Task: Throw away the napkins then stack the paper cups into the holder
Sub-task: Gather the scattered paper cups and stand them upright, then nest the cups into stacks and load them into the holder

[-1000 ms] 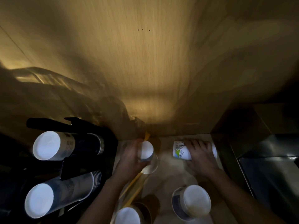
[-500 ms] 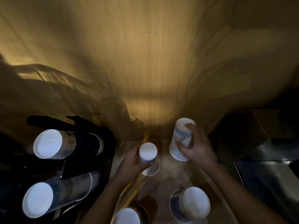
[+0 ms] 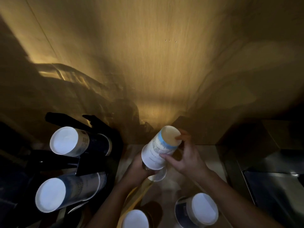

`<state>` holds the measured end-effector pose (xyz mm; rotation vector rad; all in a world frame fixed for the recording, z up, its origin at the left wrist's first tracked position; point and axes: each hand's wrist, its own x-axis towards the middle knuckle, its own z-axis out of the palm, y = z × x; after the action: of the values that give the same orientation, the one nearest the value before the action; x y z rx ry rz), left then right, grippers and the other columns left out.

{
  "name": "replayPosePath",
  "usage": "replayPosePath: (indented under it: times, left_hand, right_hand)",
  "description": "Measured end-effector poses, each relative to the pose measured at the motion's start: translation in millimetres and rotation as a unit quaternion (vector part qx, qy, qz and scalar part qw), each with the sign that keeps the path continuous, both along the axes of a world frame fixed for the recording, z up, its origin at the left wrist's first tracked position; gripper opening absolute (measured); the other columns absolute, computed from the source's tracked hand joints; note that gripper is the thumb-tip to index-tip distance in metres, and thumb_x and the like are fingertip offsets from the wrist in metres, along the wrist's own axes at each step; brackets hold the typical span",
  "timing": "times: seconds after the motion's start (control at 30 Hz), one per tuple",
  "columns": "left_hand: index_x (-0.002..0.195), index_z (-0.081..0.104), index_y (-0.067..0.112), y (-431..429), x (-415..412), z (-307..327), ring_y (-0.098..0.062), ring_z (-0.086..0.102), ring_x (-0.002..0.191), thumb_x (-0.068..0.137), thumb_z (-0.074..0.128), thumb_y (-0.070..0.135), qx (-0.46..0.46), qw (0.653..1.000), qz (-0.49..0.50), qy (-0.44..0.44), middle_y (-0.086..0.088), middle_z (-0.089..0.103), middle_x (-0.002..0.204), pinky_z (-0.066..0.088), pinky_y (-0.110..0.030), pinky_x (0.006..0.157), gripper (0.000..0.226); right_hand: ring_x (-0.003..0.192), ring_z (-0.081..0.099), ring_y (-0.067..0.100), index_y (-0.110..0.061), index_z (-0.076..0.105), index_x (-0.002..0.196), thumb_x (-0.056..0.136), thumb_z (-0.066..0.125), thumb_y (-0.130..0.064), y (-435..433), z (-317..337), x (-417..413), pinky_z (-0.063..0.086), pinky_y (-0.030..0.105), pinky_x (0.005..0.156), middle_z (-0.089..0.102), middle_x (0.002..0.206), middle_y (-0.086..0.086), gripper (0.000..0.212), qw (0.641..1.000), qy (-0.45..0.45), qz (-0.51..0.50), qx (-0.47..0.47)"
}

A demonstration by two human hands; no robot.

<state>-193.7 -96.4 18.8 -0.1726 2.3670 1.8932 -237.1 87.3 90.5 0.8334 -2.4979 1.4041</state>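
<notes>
A white paper cup with a blue band hangs upside down over the counter, gripped by my right hand at its side and base. It sits over a second upside-down cup, only the rim of which shows below. My left hand is closed around that lower cup. The black cup holder stands at the left with two stacks of inverted cups, the upper stack and the lower stack. No napkins are visible.
Two more upside-down cups stand near the bottom edge, a small cup and a wide cup. A yellow strip lies on the counter. A steel sink is at the right. A wooden wall rises behind.
My right hand lifted the cup that lay on its side, turned it upside down and carried it left over the cup in my left hand. The camera tilted down a little.
</notes>
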Motion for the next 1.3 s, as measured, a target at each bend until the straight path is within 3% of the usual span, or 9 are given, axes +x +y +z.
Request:
replayPosePath:
  times: [0.13,0.23,0.43,0.6,0.77,0.87,1.0,1.2,1.3]
  left_hand:
    - [0.136,0.025,0.023,-10.3,4.2,-8.8,-0.019,0.062,0.104,0.062,0.077,-0.008,0.022,0.997,-0.003,-0.069,-0.006,0.058,0.120,0.056,-0.040,0.086,0.095]
    - [0.137,0.024,0.029,-12.7,3.1,-9.8,-0.020,0.058,0.113,0.059,0.079,-0.002,0.011,0.998,-0.024,-0.061,-0.002,0.052,0.129,0.052,-0.046,0.094,0.100]
    - [0.129,0.046,0.034,-10.0,0.5,-6.3,-0.013,0.054,0.118,0.067,0.079,0.013,-0.053,0.998,-0.030,-0.018,-0.001,0.053,0.131,0.048,-0.041,0.101,0.073]
    - [0.114,0.050,0.046,-9.7,1.8,1.9,0.000,0.059,0.109,0.074,0.074,0.010,-0.040,0.997,-0.057,-0.030,0.015,0.062,0.118,0.049,-0.015,0.090,0.059]
    - [0.113,0.055,0.017,-15.7,7.9,12.7,-0.020,0.062,0.103,0.082,0.067,0.012,-0.089,0.992,-0.047,-0.079,-0.006,0.065,0.111,0.049,-0.043,0.095,0.033]
    - [0.115,0.056,0.013,-19.0,19.6,27.7,-0.016,0.062,0.088,0.084,0.066,0.016,-0.108,0.991,-0.013,-0.077,-0.003,0.065,0.096,0.050,-0.032,0.084,0.033]
    - [0.109,0.056,0.023,-21.9,48.5,56.1,-0.007,0.061,0.085,0.084,0.066,0.019,-0.061,0.997,0.046,-0.026,0.009,0.062,0.091,0.048,-0.013,0.069,0.028]
    - [0.111,0.059,0.038,-16.4,116.7,86.5,-0.006,0.064,0.103,0.067,0.072,0.051,0.056,0.998,0.016,0.011,0.006,0.070,0.107,0.054,-0.023,0.083,0.047]
    - [0.116,0.056,0.036,-14.7,143.8,82.4,-0.014,0.061,0.110,0.060,0.078,0.045,0.071,0.997,-0.018,-0.027,0.001,0.065,0.116,0.053,-0.040,0.094,0.060]
  right_hand:
    - [0.108,0.055,0.026,-0.020,0.039,0.114,0.073,0.070,-0.039,1.8,-18.8,-2.8,0.048,0.033,0.083,0.047,0.128,0.006,0.055,0.988,0.004,0.056,0.144]
    - [0.111,0.051,0.023,-0.025,0.042,0.117,0.079,0.062,-0.037,3.5,-26.8,-3.8,0.049,0.035,0.086,0.043,0.134,0.002,0.045,0.968,0.015,0.108,0.226]
    - [0.116,0.046,0.017,-0.019,0.051,0.118,0.082,0.062,-0.027,5.0,-27.1,-6.9,0.046,0.031,0.092,0.046,0.136,0.001,0.039,0.959,-0.039,0.144,0.243]
    - [0.120,0.045,0.020,-0.020,0.051,0.119,0.083,0.061,-0.026,2.3,-21.0,-10.3,0.046,0.037,0.094,0.048,0.135,0.003,0.039,0.947,-0.053,0.142,0.284]
    - [0.114,0.048,0.025,-0.024,0.038,0.132,0.085,0.057,-0.029,1.4,-12.5,-6.1,0.047,0.039,0.089,0.044,0.135,0.006,0.051,0.915,-0.008,0.114,0.386]
    - [0.109,0.049,0.023,-0.023,0.040,0.130,0.084,0.057,-0.031,-0.2,1.1,5.6,0.046,0.039,0.086,0.047,0.130,0.005,0.049,0.928,0.009,0.093,0.361]
    - [0.110,0.051,0.018,-0.024,0.048,0.124,0.083,0.061,-0.034,-11.0,27.0,35.7,0.044,0.035,0.088,0.052,0.126,-0.001,0.045,0.963,-0.067,0.115,0.235]
    - [0.107,0.046,-0.010,-0.057,0.033,0.124,0.071,0.064,-0.054,-19.7,41.3,95.7,0.041,0.014,0.083,0.048,0.116,-0.030,0.061,0.946,-0.141,0.234,0.175]
    - [0.108,0.046,-0.009,-0.054,0.032,0.124,0.066,0.070,-0.053,-21.8,30.6,116.9,0.045,0.023,0.087,0.049,0.120,-0.027,0.070,0.932,-0.167,0.255,0.195]
